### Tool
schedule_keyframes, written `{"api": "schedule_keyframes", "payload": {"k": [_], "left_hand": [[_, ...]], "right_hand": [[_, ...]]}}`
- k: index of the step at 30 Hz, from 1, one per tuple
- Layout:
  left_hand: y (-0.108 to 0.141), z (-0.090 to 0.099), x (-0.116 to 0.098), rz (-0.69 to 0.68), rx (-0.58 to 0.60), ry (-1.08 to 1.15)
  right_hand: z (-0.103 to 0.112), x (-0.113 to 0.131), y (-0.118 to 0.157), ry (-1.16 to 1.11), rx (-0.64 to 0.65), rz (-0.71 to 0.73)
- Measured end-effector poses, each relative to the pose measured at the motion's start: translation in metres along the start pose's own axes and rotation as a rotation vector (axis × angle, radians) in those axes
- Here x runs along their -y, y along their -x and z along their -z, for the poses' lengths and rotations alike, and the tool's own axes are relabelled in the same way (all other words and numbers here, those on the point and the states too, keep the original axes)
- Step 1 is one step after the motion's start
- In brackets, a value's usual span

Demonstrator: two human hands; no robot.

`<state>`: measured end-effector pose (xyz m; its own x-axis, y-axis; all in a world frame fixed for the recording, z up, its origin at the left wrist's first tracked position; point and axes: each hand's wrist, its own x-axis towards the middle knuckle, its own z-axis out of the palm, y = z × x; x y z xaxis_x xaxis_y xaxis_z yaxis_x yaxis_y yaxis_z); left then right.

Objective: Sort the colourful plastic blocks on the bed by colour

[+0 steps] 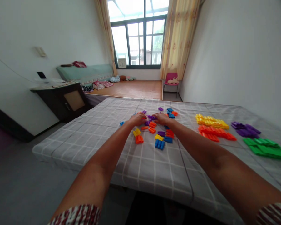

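Observation:
Small ribbed plastic pieces in several colours lie in a loose pile on the bed-like surface. My left hand [138, 118] reaches into the pile from the left, fingers bent down beside a small red-orange piece; what its fingertips grip is too small to make out. Opposite it, my right hand [161, 118] has its fingers closed on the purple plastic pieces [151, 118] between the hands. Closer to me are orange pieces [152, 127], a yellow piece [137, 132], an orange block [139, 139], and a blue block [159, 144]. Blue pieces [170, 113] sit beyond my right hand.
To the right lie grouped rows of yellow pieces [212, 121], orange pieces [215, 133], purple pieces [245, 129] and green pieces [267, 147]. A grey checked cloth [84, 140] covers the surface. Farther off are a dark cabinet [61, 100], a pink chair [171, 78] and a window.

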<state>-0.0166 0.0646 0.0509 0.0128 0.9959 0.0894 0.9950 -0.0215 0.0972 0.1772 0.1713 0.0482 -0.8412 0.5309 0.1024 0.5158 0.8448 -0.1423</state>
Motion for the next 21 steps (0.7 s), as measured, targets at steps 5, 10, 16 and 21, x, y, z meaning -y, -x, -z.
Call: {"api": "schedule_keyframes", "payload": {"k": [5,10,16,21], "left_hand": [[0.008,0.01,0.015,0.142,-0.095,-0.027],[0.002,0.007,-0.009,-0.11,0.034,0.025],[-0.005,0.005,-0.02,-0.036,0.137,-0.044],[-0.012,0.019,-0.023,0.079,-0.043,0.016]], "right_hand": [[0.009,-0.006,0.011,-0.028,0.061,0.016],[0.025,-0.015,0.028,-0.16,0.088,0.001],[0.026,-0.023,0.054,-0.332,-0.068,-0.018],[0.035,-0.045,0.092,-0.57,-0.207,0.021]]}}
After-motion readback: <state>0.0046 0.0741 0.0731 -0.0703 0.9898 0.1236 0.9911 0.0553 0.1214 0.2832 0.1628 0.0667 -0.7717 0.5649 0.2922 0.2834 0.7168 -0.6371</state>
